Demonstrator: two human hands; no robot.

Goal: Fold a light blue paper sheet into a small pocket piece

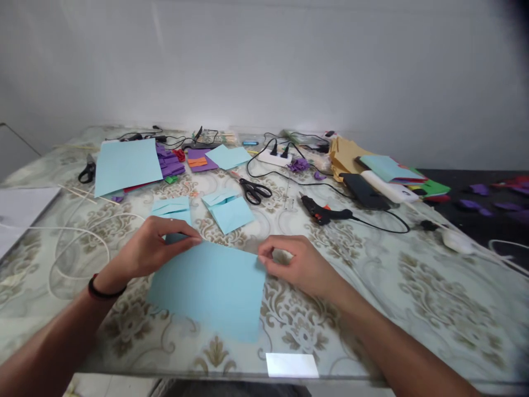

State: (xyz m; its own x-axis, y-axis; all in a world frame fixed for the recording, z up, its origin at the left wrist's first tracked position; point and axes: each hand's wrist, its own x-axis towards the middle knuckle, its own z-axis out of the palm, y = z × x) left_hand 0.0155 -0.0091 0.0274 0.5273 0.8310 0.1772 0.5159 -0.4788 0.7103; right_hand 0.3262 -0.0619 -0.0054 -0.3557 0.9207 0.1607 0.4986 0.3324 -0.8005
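Note:
A light-blue sheet of paper (210,289) hangs tilted over the near part of the patterned table, held by its far edge. My left hand (155,248) pinches that edge near the sheet's far left, and a dark band circles the wrist. At the far right corner my right hand (295,262) grips the paper between thumb and fingers. Just beyond the sheet lie two folded light-blue papers, one (233,214) in the middle and another (177,205) partly behind my left hand. Black-handled scissors (255,191) rest beside the middle one.
A black glue gun (324,211) with its cord lies right of centre, near a phone (359,190) and a white power strip (275,158). Coloured paper stacks (128,165) sit at the back left. White cable (61,264) loops on the left, by a second pair of scissors (87,171).

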